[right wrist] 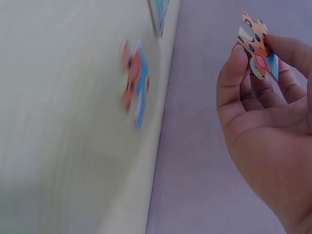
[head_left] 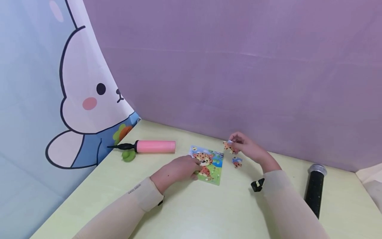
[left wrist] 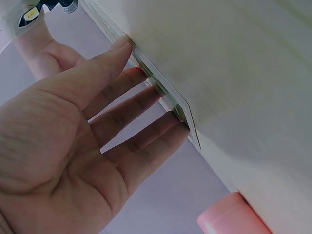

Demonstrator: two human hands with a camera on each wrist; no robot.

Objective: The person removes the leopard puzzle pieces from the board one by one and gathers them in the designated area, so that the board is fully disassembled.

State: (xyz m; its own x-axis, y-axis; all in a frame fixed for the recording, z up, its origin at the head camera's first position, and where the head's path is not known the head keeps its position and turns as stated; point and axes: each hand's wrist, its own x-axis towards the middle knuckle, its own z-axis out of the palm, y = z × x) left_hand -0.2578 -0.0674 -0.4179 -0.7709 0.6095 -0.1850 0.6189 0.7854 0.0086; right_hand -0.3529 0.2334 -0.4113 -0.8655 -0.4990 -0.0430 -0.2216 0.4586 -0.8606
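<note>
Puzzle piece [right wrist: 257,48], thin, knobbed and spotted orange, is pinched between thumb and fingers of the right hand [head_left: 247,147], raised near the upper right corner of a flat rectangular puzzle board [head_left: 215,171] printed with a leopard. The left hand [head_left: 179,169] grips nothing, its loosely extended fingertips touching the board. Just right of the board, a second piece [head_left: 237,162] lies on the pale, smooth table [head_left: 209,215]. Leftward rests a pink cylindrical pump [head_left: 156,146] beside a rounded green object [head_left: 128,156]; behind hangs faintly creased purple cloth [head_left: 238,66].
</note>
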